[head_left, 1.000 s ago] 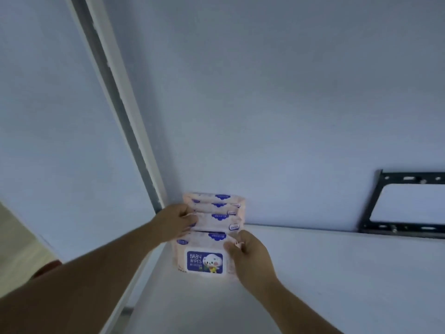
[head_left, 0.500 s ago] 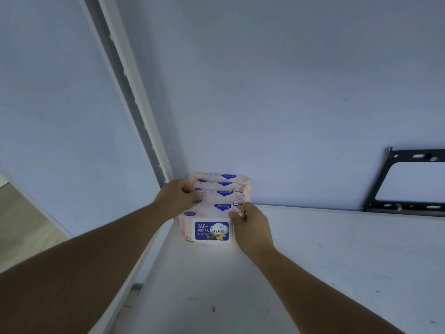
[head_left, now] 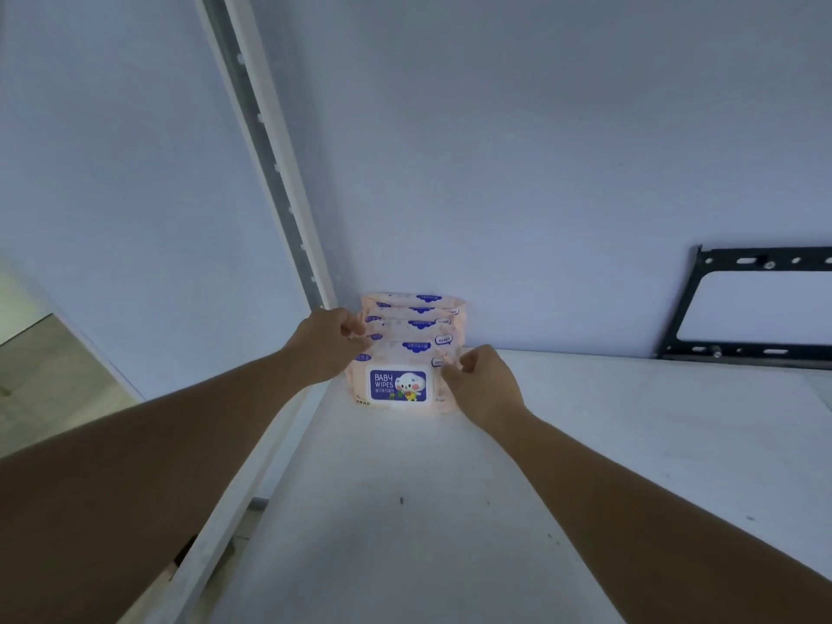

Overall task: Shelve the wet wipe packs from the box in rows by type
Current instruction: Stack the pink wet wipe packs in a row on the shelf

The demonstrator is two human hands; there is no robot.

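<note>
Several pink packs make up the row of wet wipe packs [head_left: 412,324], standing upright on the shelf [head_left: 405,533] just right of the shelf post [head_left: 274,173]. Over the last second the row has barely shifted and my hands have only squared it, so I judge this row settled. My left hand [head_left: 326,342], on the post side, curls its fingers on the row's edge. My right hand [head_left: 484,382], on the side away from the post, pinches the front pack [head_left: 398,385].
</note>
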